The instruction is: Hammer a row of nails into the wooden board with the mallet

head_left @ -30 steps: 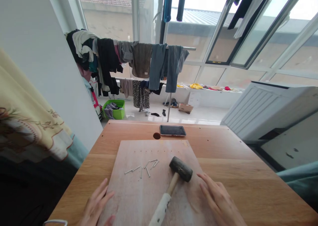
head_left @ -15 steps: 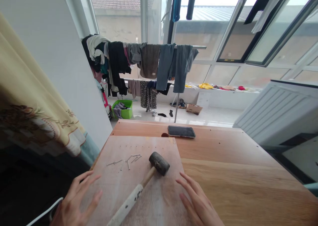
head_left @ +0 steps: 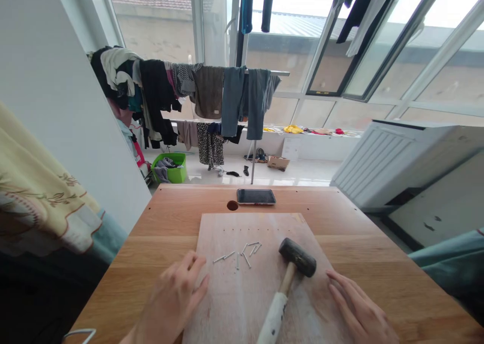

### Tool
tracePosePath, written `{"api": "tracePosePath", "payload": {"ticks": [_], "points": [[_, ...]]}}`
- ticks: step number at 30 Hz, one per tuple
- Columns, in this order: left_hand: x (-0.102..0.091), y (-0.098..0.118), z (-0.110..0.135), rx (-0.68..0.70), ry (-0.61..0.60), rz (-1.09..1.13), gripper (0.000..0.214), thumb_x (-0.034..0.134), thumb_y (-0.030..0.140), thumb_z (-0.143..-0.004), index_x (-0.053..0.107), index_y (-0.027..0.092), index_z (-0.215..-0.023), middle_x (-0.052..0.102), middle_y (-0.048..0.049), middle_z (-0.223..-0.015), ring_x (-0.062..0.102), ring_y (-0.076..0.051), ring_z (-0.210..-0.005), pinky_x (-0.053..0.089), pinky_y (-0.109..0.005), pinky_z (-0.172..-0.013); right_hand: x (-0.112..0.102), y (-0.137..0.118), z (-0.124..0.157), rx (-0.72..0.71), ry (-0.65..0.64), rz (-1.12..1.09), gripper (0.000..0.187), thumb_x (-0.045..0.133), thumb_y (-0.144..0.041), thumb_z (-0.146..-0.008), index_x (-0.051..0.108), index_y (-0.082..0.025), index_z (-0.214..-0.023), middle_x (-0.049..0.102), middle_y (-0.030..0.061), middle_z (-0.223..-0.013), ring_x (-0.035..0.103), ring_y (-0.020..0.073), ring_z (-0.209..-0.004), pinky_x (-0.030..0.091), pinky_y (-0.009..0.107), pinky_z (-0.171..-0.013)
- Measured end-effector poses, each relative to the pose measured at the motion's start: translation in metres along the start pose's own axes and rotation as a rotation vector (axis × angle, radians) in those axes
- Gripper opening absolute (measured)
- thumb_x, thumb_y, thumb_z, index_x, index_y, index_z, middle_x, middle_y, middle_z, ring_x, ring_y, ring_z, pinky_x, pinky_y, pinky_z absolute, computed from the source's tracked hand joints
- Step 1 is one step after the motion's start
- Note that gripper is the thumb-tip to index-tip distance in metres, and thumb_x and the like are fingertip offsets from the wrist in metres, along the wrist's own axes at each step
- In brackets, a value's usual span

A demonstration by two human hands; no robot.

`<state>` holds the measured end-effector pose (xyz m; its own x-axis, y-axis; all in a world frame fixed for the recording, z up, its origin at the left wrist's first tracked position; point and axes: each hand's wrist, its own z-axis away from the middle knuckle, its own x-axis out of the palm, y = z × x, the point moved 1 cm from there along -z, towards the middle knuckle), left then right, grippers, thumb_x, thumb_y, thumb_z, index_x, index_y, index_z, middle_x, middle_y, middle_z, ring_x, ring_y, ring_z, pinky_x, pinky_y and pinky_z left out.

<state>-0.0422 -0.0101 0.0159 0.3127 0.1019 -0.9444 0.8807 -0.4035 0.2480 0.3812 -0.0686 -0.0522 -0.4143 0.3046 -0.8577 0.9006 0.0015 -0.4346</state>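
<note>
A pale wooden board (head_left: pixel 260 230) lies on a wooden table (head_left: pixel 363 253). On the board rests a black-headed mallet (head_left: pixel 291 273) with a wooden and white handle. Several loose nails (head_left: pixel 238 253) lie just left of its head. My left hand (head_left: pixel 172 298) rests flat at the board's left edge with its fingers stretched out and holds nothing. My right hand (head_left: pixel 359 311) lies flat at the board's right edge, fingers spread, a little right of the mallet's handle. Neither hand touches the mallet.
A dark phone (head_left: pixel 256 196) lies at the table's far edge beside a round hole (head_left: pixel 232 205). Beyond stands a rack of hanging clothes (head_left: pixel 212 94), with a green basket (head_left: pixel 169 167) on the floor. A yellow curtain (head_left: pixel 38 203) hangs left. A white unit (head_left: pixel 401 157) stands right.
The view swung left, then back right. The board now sits further right on the table. My left hand has come up along the board's left edge; the mallet still lies on the board.
</note>
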Motion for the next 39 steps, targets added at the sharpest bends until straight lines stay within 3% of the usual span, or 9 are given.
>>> {"api": "tracePosePath", "payload": {"ticks": [3,6,10,14,18,22,27,33,39], "points": [[-0.003,0.010,-0.037,0.051,-0.121,-0.025,0.011,0.053,0.016,-0.090,0.063,0.021,-0.090,0.065,-0.0059,-0.098,0.066,-0.025,-0.095,0.054,-0.037,-0.083,0.000,-0.022,0.003,0.023,0.114,0.002,0.038,0.045,-0.047,-0.098,0.073,-0.024,-0.111,0.076,0.0106,-0.118,0.065,0.0340,-0.121,0.054,0.051,-0.104],[0.003,0.015,-0.055,0.085,-0.168,-0.014,0.016,0.051,0.007,-0.085,0.061,0.019,-0.086,0.064,-0.0077,-0.103,0.065,-0.024,-0.096,0.052,-0.034,-0.082,0.009,-0.063,0.006,0.013,0.120,-0.138,0.038,0.043,-0.049,-0.100,0.071,-0.025,-0.110,0.077,0.0091,-0.102,0.074,0.0265,-0.090,0.060,0.038,-0.087],[0.008,0.015,-0.055,0.132,-0.169,0.004,0.021,0.048,0.001,-0.084,0.060,0.018,-0.087,0.064,-0.0070,-0.099,0.065,-0.022,-0.090,0.050,-0.034,-0.083,0.025,-0.113,0.002,-0.042,-0.107,-0.260,0.045,0.042,-0.053,-0.101,0.068,-0.026,-0.126,0.076,0.0029,-0.076,0.070,0.0201,-0.058,0.056,0.027,-0.061],[0.000,0.010,-0.051,0.069,-0.239,0.116,0.022,0.044,0.004,-0.090,0.057,0.019,-0.081,0.064,-0.0036,-0.083,0.062,-0.019,-0.073,0.046,-0.030,-0.069,0.030,-0.134,-0.008,-0.009,-0.308,-0.242,0.033,0.050,-0.051,-0.097,0.072,-0.027,-0.097,0.070,-0.0007,-0.061,0.070,0.0212,-0.059,0.051,0.026,-0.058],[0.000,0.014,-0.068,0.049,-0.249,0.401,0.019,0.045,0.011,-0.093,0.061,0.021,-0.095,0.064,0.0026,-0.077,0.058,-0.013,-0.066,0.043,-0.025,-0.065,0.025,-0.130,-0.006,0.279,-0.289,-0.604,0.022,0.055,-0.045,-0.088,0.061,-0.025,-0.081,0.063,-0.0026,-0.059,0.068,0.0192,-0.059,0.052,0.025,-0.055],[0.020,0.035,-0.112,0.145,-0.185,0.660,0.022,0.050,0.012,-0.087,0.070,0.019,-0.087,0.069,-0.0003,-0.082,0.061,-0.014,-0.074,0.046,-0.024,-0.071,0.017,-0.111,0.004,0.533,-0.288,-0.990,0.022,0.059,-0.043,-0.082,0.051,-0.026,-0.092,0.070,0.0016,-0.099,0.062,0.0121,-0.050,0.049,0.022,-0.039],[0.061,0.072,-0.172,0.238,-0.223,0.882,0.027,0.057,0.006,-0.076,0.075,0.015,-0.094,0.076,-0.0049,-0.091,0.067,-0.015,-0.079,0.051,-0.023,-0.071,0.007,-0.081,0.008,0.509,-0.216,-0.713,0.033,0.060,-0.046,-0.085,0.046,-0.027,-0.107,0.070,0.0077,-0.118,0.059,0.0103,-0.040,0.047,0.023,-0.033],[0.095,0.103,-0.204,0.452,-0.192,0.803,0.013,0.069,0.023,-0.088,0.081,0.021,-0.090,0.074,-0.0062,-0.091,0.067,-0.018,-0.080,0.052,-0.028,-0.077,0.006,-0.060,0.007,0.342,-0.067,-0.444,0.044,0.056,-0.045,-0.089,0.050,-0.026,-0.128,0.077,0.0091,-0.114,0.075,0.0273,-0.106,0.062,0.031,-0.079],[0.114,0.113,-0.221,0.399,-0.215,0.977,0.012,0.071,0.023,-0.086,0.082,0.017,-0.089,0.076,-0.0083,-0.091,0.067,-0.017,-0.080,0.053,-0.027,-0.075,0.009,-0.056,0.009,0.323,-0.068,-0.473,0.057,0.053,-0.040,-0.090,0.044,-0.019,-0.142,0.074,0.0123,-0.125,0.070,0.0254,-0.118,0.056,0.032,-0.098]]}}
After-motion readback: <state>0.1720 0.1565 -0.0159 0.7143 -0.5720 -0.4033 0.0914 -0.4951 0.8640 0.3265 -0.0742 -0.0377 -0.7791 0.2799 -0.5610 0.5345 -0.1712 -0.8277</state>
